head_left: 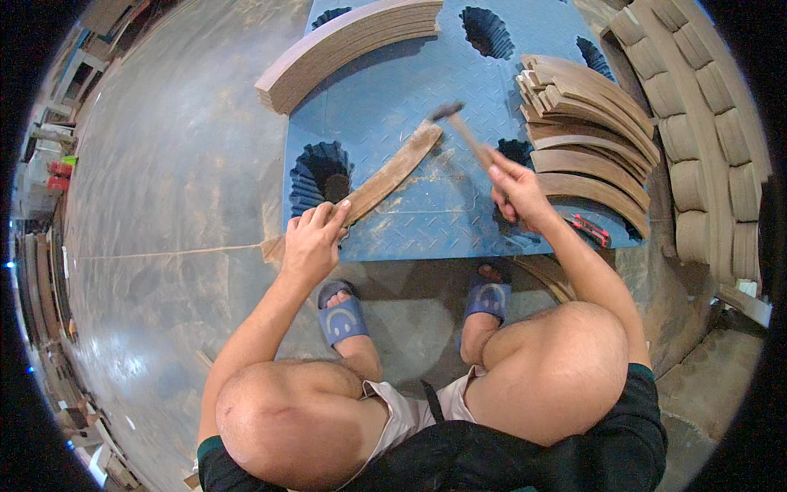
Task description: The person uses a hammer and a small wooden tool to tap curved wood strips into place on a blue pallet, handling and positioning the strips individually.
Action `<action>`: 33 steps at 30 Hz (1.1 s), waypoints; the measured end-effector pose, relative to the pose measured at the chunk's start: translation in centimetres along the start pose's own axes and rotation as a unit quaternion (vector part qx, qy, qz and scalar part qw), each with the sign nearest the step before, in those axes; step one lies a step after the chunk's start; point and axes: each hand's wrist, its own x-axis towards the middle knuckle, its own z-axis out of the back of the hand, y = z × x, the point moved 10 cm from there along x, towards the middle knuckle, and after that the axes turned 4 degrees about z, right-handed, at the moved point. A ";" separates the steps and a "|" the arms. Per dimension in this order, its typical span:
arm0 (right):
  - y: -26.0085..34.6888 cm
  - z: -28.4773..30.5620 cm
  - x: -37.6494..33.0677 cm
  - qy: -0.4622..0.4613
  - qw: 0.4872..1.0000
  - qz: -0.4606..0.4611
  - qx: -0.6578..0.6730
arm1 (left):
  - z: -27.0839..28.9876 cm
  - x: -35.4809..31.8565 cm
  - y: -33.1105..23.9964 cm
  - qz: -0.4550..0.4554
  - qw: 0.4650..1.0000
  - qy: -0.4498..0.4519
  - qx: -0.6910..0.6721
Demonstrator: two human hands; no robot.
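Observation:
A long, slightly curved wooden strip (392,179) lies slantwise across a blue plastic pallet (426,238). My left hand (316,238) grips its near end, thumb on top and fingers over the far side. In my right hand (518,190) is a hammer (466,135), held by its wooden handle. The dark hammer head is just above the strip's far end; whether it touches I cannot tell. Sawdust and small chips lie on the pallet around the strip. Close to my right wrist rests a red and black utility knife (592,231).
Curved wooden pieces (590,139) are piled on the pallet's right side. A stack of curved boards (352,49) stands at its far left. The pallet has dark ribbed holes (321,176). Further right, bundled curved pieces (684,139) stand in rows. My slippered feet (343,318) are at the near edge.

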 end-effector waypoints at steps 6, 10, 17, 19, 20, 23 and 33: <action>0.6 -4.8 -0.1 0.108 0.978 0.115 -0.137 | -0.6 -0.2 0.3 -0.006 1.000 0.001 -0.004; 5.2 -10.1 -5.5 0.113 0.884 0.251 -0.378 | 0.7 -0.3 0.1 -0.010 1.000 -0.015 0.006; 4.9 -11.1 -7.7 0.022 0.775 0.377 -0.507 | -0.5 0.0 0.1 -0.005 1.000 -0.003 0.001; 4.9 -12.1 -7.4 0.041 0.751 0.377 -0.540 | -0.1 -0.2 0.1 -0.004 1.000 -0.004 0.004; 4.9 -12.5 -7.1 0.052 0.738 0.378 -0.556 | 0.0 -0.4 0.5 -0.001 1.000 -0.005 0.009; 4.0 -10.8 -4.5 0.029 0.760 0.287 -0.582 | 0.3 -1.2 1.3 0.007 1.000 -0.003 0.020; 6.7 -2.6 -6.4 -0.117 0.836 0.279 -0.458 | 0.1 -0.5 0.3 -0.007 1.000 -0.006 0.002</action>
